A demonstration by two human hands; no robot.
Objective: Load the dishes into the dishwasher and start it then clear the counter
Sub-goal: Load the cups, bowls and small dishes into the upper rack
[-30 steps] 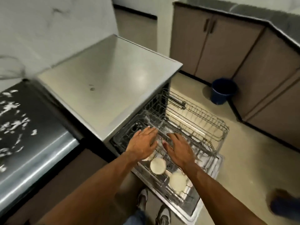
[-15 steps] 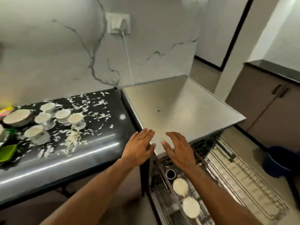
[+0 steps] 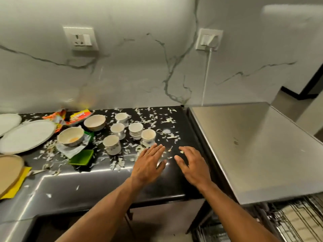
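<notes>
Dishes: five cups (image 3: 111,144), two bowls (image 3: 70,136) and plates (image 3: 26,135) sit on the black counter (image 3: 97,182), left of the dishwasher (image 3: 258,151).
Hands: left hand (image 3: 148,165) and right hand (image 3: 194,165) hover empty, fingers spread, near the nearest cup (image 3: 148,137).
Change: a second ago both hands were over the pulled-out rack (image 3: 288,222); they have swung back to the counter.
Meaning: another pickup likely; loading unfinished.

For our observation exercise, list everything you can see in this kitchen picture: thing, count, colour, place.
cups: five, white, counter middle
bowls: two, white, left of cups
plates: two white, far left; one tan below them
tray: one, green, before the bowls
wrappers: orange, by the wall
scraps: many, pale, strewn on black counter
dishwasher: one, steel, right; rack out
sockets: two, white, wall
left hand: open, above counter
right hand: open, above counter
</notes>
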